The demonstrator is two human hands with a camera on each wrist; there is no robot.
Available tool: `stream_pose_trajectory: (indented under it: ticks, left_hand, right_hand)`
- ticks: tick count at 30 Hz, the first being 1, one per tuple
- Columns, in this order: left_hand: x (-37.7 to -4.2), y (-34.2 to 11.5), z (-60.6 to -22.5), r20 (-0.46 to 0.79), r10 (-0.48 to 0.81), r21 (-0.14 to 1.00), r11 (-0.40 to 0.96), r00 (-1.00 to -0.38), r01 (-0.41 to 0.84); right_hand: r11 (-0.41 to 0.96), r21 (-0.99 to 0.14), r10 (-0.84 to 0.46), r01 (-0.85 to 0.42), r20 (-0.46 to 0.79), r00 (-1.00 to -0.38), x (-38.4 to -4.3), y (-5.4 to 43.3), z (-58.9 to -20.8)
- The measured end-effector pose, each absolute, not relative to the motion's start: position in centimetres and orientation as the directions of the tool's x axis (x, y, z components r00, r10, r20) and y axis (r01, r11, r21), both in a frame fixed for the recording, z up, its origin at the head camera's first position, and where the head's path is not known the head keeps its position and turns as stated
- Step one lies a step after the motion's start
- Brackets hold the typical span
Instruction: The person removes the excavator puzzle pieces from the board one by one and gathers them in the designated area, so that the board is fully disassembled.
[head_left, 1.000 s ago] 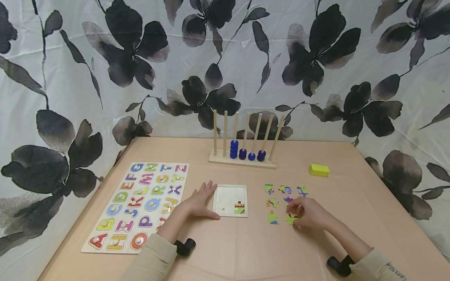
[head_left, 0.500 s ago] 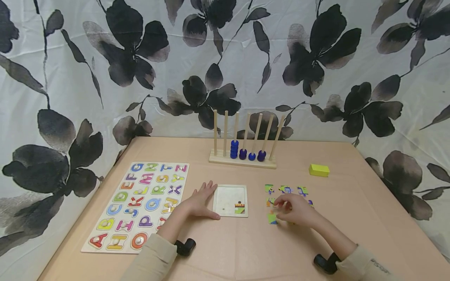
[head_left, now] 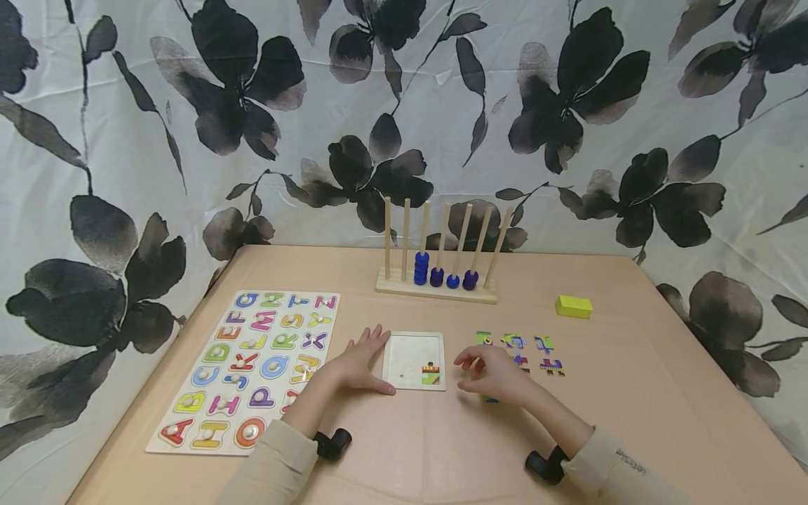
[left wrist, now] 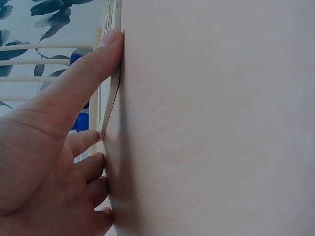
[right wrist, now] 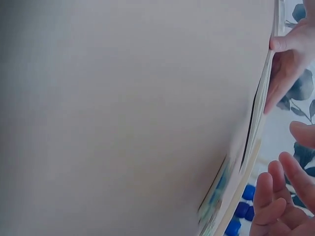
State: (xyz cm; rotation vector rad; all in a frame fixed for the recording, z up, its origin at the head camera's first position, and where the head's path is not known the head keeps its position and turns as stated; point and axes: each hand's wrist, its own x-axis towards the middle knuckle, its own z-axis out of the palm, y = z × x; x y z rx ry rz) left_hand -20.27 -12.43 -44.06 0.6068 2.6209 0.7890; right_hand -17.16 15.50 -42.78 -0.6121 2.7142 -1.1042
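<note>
A small white puzzle tray (head_left: 404, 358) lies on the table, with a coloured puzzle piece (head_left: 431, 373) in its lower right corner. My left hand (head_left: 358, 366) rests against the tray's left side, fingers spread. In the left wrist view, the straight thumb (left wrist: 101, 56) touches the tray edge. My right hand (head_left: 495, 375) hovers right of the tray, above loose jigsaw pieces (head_left: 552, 367). The right wrist view shows its fingers (right wrist: 291, 172) loosely bent and apart from the thumb, with nothing visible between them. Hand and forearm hide some loose pieces.
An alphabet board (head_left: 243, 365) lies at left, partly under the left forearm. Behind the tray stands a wooden peg rack (head_left: 435, 289) with blue beads. A yellow-green block (head_left: 573, 306) sits at the back right. Patterned cloth (head_left: 467, 126) hangs beyond the table.
From over the lower loose pieces, my right hand has moved left toward the tray, uncovering pieces on the right. The left hand and tray stay put.
</note>
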Motion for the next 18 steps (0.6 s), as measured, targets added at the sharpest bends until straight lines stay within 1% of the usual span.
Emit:
stream_pose_trajectory:
  ticks: [7,13,18]
  left_hand:
    - [-20.4,-12.5,-44.3,-0.194,0.489,0.58,0.756,-0.85,0.303]
    - [-20.4,-12.5,-44.1,-0.191,0.489,0.586,0.753,-0.851,0.3]
    - [-20.3,-12.4,-44.1,-0.195,0.49,0.583,0.755,-0.85,0.301]
  right_hand:
    - [0.65,-0.705,-0.408,-0.283,-0.011,-0.913,-18.1,13.4,-43.3]
    - [0.651,-0.703,-0.443,-0.287,-0.045,-0.895,-18.6,12.1,-43.4]
    - [0.684,-0.668,-0.441,-0.292,-0.061,-0.896,-18.8,11.3,-43.7]
